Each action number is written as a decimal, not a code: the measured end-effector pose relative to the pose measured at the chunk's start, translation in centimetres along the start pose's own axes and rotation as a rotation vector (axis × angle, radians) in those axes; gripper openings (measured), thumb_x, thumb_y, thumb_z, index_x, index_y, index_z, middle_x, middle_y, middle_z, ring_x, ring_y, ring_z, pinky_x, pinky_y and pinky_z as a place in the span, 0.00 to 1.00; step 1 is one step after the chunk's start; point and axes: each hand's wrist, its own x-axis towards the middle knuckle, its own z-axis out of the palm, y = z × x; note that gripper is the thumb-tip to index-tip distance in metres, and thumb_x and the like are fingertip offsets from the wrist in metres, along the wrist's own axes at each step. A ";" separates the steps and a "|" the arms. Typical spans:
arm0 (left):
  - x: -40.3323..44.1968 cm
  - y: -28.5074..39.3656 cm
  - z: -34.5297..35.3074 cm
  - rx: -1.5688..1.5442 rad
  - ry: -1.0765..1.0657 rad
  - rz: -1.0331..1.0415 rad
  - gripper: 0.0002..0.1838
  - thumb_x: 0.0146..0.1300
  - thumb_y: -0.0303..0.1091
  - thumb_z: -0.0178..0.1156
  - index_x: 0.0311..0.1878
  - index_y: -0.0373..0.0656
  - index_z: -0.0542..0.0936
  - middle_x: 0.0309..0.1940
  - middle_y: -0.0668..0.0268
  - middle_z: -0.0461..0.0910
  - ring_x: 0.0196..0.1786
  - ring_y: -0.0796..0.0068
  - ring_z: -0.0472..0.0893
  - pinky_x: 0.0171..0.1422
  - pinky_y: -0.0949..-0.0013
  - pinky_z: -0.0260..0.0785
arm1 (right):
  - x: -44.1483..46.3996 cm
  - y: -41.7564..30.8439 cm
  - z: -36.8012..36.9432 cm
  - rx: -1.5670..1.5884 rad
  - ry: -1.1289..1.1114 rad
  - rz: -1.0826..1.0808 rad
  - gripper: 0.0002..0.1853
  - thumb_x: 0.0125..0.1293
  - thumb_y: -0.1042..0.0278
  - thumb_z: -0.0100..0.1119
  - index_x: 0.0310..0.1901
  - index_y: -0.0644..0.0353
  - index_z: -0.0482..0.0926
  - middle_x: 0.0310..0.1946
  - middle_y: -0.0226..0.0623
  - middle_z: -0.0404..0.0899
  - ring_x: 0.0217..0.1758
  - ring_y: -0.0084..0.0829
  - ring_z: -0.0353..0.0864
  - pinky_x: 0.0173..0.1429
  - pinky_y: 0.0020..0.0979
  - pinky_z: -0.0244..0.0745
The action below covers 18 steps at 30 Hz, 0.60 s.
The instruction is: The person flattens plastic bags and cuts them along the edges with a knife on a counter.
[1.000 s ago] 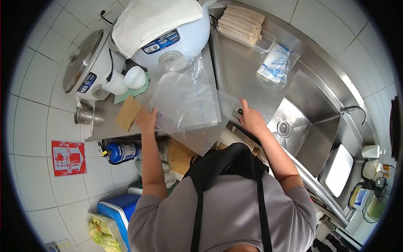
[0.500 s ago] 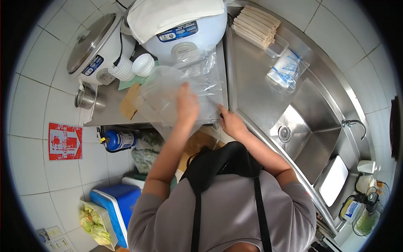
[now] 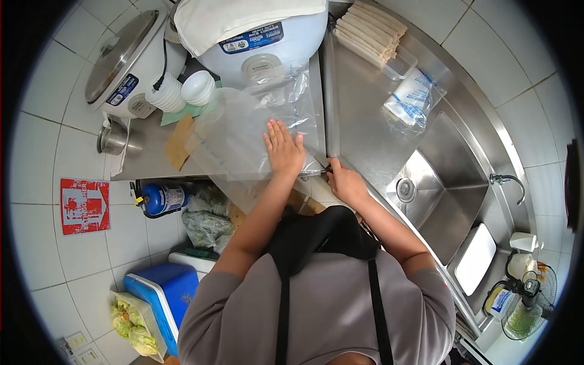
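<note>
While flat on plastic sheeting (image 3: 234, 121), the left hand (image 3: 285, 151) unclenched, right hand (image 3: 347, 184) around a dark handle (image 3: 329, 170).

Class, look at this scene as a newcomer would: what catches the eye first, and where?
Probably the left hand, laid flat on clear plastic at the centre, and the right hand to its right, closed around a dark handle. Next might come the large rice cooker beyond the plastic, with a white cloth draped on top. On the tiled wall at left, the red sign stands out.
</note>
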 end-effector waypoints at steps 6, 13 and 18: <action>0.0 0.1 -0.7 0.026 0.000 0.009 0.37 0.70 0.50 0.37 0.69 0.23 0.50 0.72 0.42 0.45 0.76 0.51 0.41 0.77 0.51 0.31 | 3.4 -1.5 0.9 -0.061 0.077 -0.113 0.11 0.65 0.68 0.49 0.44 0.64 0.63 0.37 0.54 0.78 0.35 0.52 0.81 0.37 0.48 0.76; 0.0 -0.3 0.2 0.011 0.032 0.007 0.37 0.70 0.49 0.39 0.69 0.24 0.51 0.72 0.42 0.46 0.76 0.51 0.42 0.77 0.53 0.31 | 9.1 -3.0 0.8 -0.102 0.144 -0.186 0.10 0.64 0.67 0.49 0.44 0.62 0.67 0.35 0.50 0.79 0.33 0.50 0.81 0.34 0.46 0.76; -0.3 -0.7 -0.7 -0.145 -0.015 0.098 0.38 0.68 0.47 0.44 0.69 0.24 0.50 0.72 0.41 0.45 0.76 0.50 0.42 0.77 0.52 0.32 | 10.6 -2.2 0.8 -0.081 0.193 -0.331 0.19 0.64 0.67 0.49 0.56 0.56 0.68 0.36 0.50 0.78 0.34 0.49 0.81 0.36 0.46 0.76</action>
